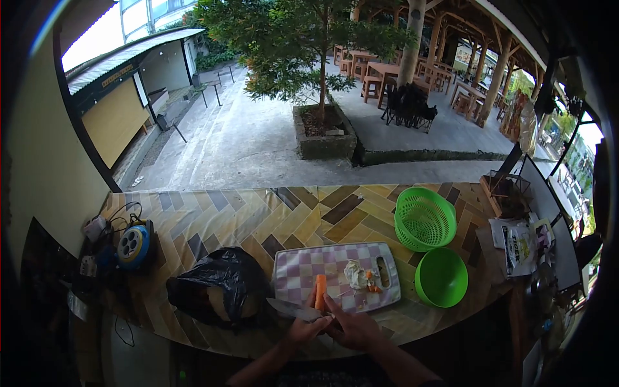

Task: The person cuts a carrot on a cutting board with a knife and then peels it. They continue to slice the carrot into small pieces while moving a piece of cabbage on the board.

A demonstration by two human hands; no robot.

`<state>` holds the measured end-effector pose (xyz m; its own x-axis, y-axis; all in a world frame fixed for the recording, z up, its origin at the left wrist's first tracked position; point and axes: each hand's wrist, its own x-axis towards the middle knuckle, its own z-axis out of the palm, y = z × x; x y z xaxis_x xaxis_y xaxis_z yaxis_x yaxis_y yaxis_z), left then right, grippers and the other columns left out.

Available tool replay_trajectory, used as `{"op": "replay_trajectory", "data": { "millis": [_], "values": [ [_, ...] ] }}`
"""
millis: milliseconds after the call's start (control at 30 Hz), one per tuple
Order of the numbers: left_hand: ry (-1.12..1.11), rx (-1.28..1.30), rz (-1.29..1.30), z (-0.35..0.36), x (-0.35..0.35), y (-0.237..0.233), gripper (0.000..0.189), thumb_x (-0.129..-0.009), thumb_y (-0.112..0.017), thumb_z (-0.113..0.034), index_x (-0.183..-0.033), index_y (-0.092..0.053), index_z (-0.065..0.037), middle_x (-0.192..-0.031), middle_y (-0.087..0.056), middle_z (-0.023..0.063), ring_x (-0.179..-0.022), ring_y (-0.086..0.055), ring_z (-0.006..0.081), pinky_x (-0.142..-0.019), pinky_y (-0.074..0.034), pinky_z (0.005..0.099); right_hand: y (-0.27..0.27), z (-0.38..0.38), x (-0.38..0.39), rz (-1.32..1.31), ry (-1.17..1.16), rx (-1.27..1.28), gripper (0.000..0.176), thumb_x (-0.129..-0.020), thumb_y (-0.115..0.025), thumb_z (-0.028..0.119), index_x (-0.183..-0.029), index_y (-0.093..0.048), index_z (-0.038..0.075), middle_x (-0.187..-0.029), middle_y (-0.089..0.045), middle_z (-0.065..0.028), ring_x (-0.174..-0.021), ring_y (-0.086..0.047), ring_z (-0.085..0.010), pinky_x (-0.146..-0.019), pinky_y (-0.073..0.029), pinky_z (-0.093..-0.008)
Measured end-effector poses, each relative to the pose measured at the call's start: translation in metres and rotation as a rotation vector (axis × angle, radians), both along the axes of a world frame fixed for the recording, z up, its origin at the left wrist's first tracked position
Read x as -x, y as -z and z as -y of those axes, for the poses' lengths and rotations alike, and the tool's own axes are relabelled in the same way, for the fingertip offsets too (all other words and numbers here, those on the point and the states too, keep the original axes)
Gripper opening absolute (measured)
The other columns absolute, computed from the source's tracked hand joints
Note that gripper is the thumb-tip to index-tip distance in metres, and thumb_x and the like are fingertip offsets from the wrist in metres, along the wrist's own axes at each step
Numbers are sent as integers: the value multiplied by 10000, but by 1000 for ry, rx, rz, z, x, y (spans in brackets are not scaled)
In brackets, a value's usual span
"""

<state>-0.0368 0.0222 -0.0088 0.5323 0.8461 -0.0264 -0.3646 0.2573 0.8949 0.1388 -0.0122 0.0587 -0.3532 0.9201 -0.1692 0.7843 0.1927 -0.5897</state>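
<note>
Peeled-looking carrot point(320, 291) upright b/w two bare hands, just over the near edge of a checked cutting board point(293, 259). L hand point(308, 329) looks clamped on the carrot's lower end; R hand point(354, 330) looks closed on the handle of a kitchen knife point(293, 309), though the handle itself is hidden. R index finger lies along the carrot, prob. to steady it. Blade crosses in front of the L hand, tip out to its L; the upright hold presumably keeps the carrot's top free of the fingers.

Beyond the R hand, on the board's R half: pale scraps point(355, 275) w/ orange bits point(372, 284) alongside, prob. heaped there to keep the L half free. Board's handle slot is at its R end, past the scraps.

Farther R of the R hand, a green bowl point(442, 277) sits beside the board, w/ a green colander basket point(425, 222) just behind, rims close; both prob. kept w/in R-hand reach. L of the L hand, a black plastic bag point(240, 267) stands near the board's L edge and the knife tip, so room is tight that side. Farther L, a blue cable reel point(133, 246). Open room: ahead of both hands, past the board's far edge, on the herringbone-print table covering point(309, 216).
</note>
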Motion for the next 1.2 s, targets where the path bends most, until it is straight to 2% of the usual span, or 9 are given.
{"op": "replay_trajectory", "data": {
  "millis": [133, 333, 433, 667, 733, 867, 967, 1067, 1200],
  "values": [
    [-52, -137, -44, 1, -4, -22, 992, -850, -677, -186, -1537, 24, -44, -1452, -309, 146, -1302, -387, 225, -1041, -376, 349, -12, -3, -4, 11, -56, 62, 781, -945, -467, 529, -1530, -121, 144, -735, -653, -230, -686, -642, -450, -634, -506, -525],
    [-53, -135, -41, 6, -12, -40, 1020, -804, -686, -236, -1536, -5, -34, -1488, -275, 162, -1356, -334, 247, -1081, -331, 366, -21, -2, -13, 76, -96, 81, 808, -929, -531, 484, -1529, -123, 128, -837, -668, -244, -756, -652, -447, -688, -526, -507],
    [-27, -153, -47, 9, -10, -32, 967, -878, -647, -185, -1530, 50, -28, -1516, -229, 179, -1357, -325, 237, -1075, -335, 353, -23, 2, -14, 80, -88, 73, 803, -927, -524, 497, -1526, -139, 125, -867, -671, -244, -788, -654, -448, -718, -528, -509],
    [-43, -6, -58, 16, -9, -36, 886, -924, -622, -183, -1531, 0, -13, -1446, -333, 161, -1275, -409, 216, -1018, -381, 323, -31, 2, -9, 125, -51, 97, 746, -928, -503, 530, -1517, -193, 191, -916, -677, -228, -835, -657, -445, -738, -531, -507],
    [-43, 22, -93, 17, -8, -32, 886, -928, -631, -203, -1531, -10, -13, -1424, -359, 153, -1243, -438, 209, -995, -397, 312, -25, 3, -12, 91, -69, 17, 737, -935, -492, 537, -1512, -199, 183, -836, -671, -227, -771, -661, -439, -692, -530, -519],
    [-55, -19, -68, 16, -9, -39, 967, -891, -690, -250, -1532, -3, -22, -1434, -346, 155, -1236, -449, 212, -994, -411, 323, -31, 2, -12, 84, -102, 48, 748, -942, -489, 528, -1514, -171, 165, -854, -665, -247, -794, -659, -445, -704, -526, -529],
    [-32, -110, -7, 12, -9, -38, 1085, -825, -763, -307, -1531, 11, -24, -1481, -284, 165, -1303, -396, 233, -1035, -392, 352, -33, 4, -14, 35, -94, 63, 759, -946, -417, 574, -1528, -112, 194, -1019, -654, -264, -918, -634, -475, -808, -510, -522],
    [-40, -208, 15, 10, -10, -33, 1192, -758, -819, -363, -1529, 24, -25, -1528, -206, 173, -1371, -323, 251, -1077, -358, 376, -48, 1, -15, 98, -110, 153, 750, -956, -373, 577, -1529, -104, 175, -1053, -643, -278, -947, -622, -488, -835, -497, -529],
    [-46, -236, -58, 10, -12, -43, 1210, -752, -821, -386, -1527, 33, -20, -1543, -182, 178, -1399, -282, 257, -1097, -328, 376, -29, 5, -19, 24, -119, 3, 775, -952, -407, 561, -1526, -98, 143, -1068, -640, -278, -957, -621, -484, -842, -495, -527]
  ]
}}
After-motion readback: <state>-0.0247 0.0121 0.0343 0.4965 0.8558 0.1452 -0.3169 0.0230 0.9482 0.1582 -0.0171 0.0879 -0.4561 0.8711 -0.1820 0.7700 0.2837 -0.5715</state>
